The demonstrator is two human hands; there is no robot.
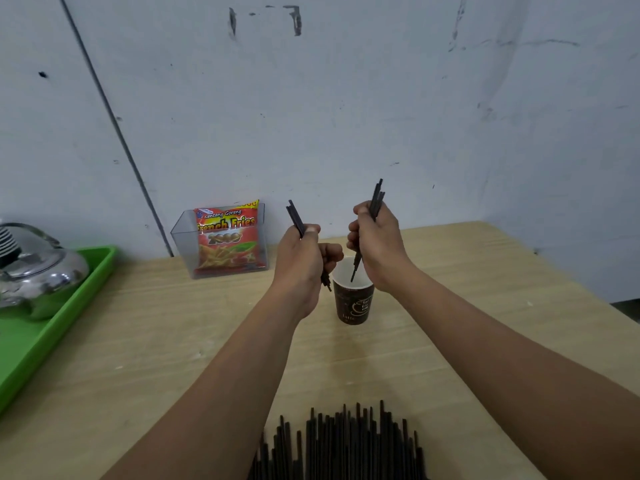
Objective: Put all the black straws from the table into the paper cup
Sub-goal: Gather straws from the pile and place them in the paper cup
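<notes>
The right hand point(377, 247) grips a bunch of black straws point(375, 202) whose lower tips reach into the paper cup point(355, 299), the left hand point(301, 261) grips a second bunch point(296, 218) beside its rim, mid-table point(173, 341), and the straw pile point(346, 441) lies at the near edge.

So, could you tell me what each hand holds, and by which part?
Left hand: a bunch of black straws, gripped around the middle. Right hand: a second bunch, gripped likewise, lower tip at the paper cup's mouth.
</notes>
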